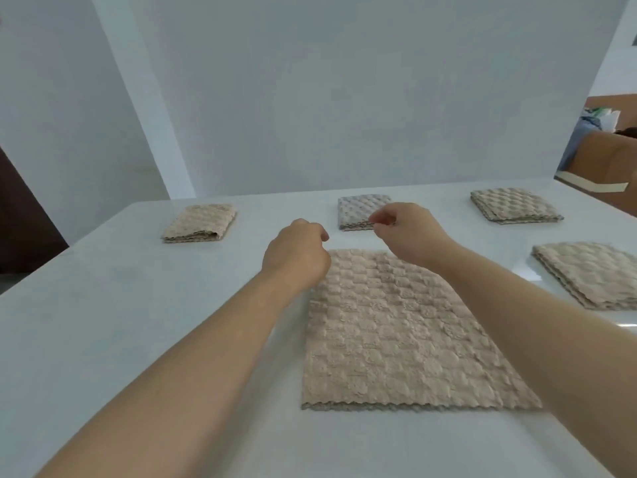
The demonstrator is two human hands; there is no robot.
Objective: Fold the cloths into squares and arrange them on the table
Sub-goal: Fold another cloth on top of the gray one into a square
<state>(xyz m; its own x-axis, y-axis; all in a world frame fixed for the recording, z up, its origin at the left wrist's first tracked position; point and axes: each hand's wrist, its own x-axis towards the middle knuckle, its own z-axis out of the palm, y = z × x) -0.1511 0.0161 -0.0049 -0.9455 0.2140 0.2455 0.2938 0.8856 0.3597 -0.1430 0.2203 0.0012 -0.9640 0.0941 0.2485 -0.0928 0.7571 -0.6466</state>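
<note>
Cloths lie in five places on the white counter [120, 305], and the order explains itself: the folded squares sit along the far and right sides, well apart, so each finished piece has its own place. Taking the large beige cloth [396, 332] in the middle as the clock's centre, a beige square [199, 223] is at 10 o'clock, a grey square [360, 209] at 12 o'clock, a second beige square [515, 205] at 2 o'clock and a fourth square [593, 276] at 3 o'clock. The large cloth lies flat as a long rectangle with a short edge toward the person. Two layers seem to show at this near edge, so I judge it is folded once and needs one more fold. Both hands are at its far edge, probably because those corners are the natural places to take for that fold. The left hand [296, 253] hangs by the far left corner, its fingers [319, 234] curled in against the thumb, with nothing visible between them. The right hand [406, 229] has thumb and forefinger brought together, but they overlap the grey square's front edge in this view, so I cannot tell if they pinch it or nothing.
</note>
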